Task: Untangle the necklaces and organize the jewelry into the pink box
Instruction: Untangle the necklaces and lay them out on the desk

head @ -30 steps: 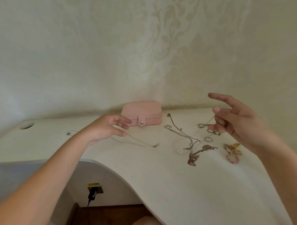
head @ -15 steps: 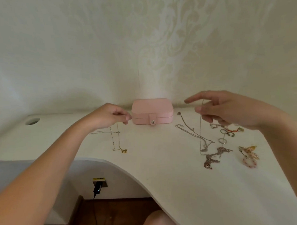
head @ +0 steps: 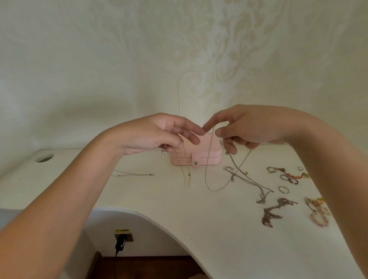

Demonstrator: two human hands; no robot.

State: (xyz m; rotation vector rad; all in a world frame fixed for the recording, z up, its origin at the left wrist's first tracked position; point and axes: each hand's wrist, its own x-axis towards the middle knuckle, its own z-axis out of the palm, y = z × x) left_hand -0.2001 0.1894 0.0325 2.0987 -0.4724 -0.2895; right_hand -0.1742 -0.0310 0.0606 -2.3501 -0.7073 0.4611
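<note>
The pink box [head: 207, 159] stands closed at the back of the white desk [head: 227, 234], its snap tab facing me. Both hands hover just above it. My left hand [head: 156, 134] holds a thin chain [head: 187, 177] that hangs down in front of the box. My right hand [head: 248, 127] pinches a second fine chain [head: 208, 173] whose loop drapes to the desk. The fingertips of the two hands nearly meet. Tangled silver necklaces [head: 248, 181] lie to the right of the box.
A darker chain clump [head: 272, 213], rings [head: 284, 189], a clasp bracelet [head: 290, 174] and a beaded pink bracelet [head: 318, 210] lie at the right. Another thin chain [head: 134, 174] lies left of the box. A cable hole [head: 44, 158] is far left. The desk's curved front edge dips inward.
My right hand moved left from above the jewelry to above the pink box, carrying a chain. My left hand rose and shifted right to meet it, lifting its chain.
</note>
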